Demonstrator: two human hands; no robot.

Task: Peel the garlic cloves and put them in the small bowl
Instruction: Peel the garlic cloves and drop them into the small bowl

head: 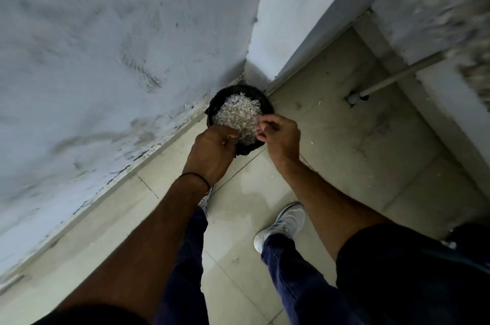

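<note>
Left hand (212, 155) and right hand (278, 136) hang over the near rim of the black bin (240, 89), each grip curled, contents untellable, garlic skins (238, 112) just beyond.

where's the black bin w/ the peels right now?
Head view, centre: the black bin sits on the floor in the wall corner, partly under the left hand and right hand.

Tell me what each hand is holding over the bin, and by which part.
Cannot be told. Left hand and right hand both curl their fingers over the black bin of garlic peels; anything pinched is too small and hidden.
</note>
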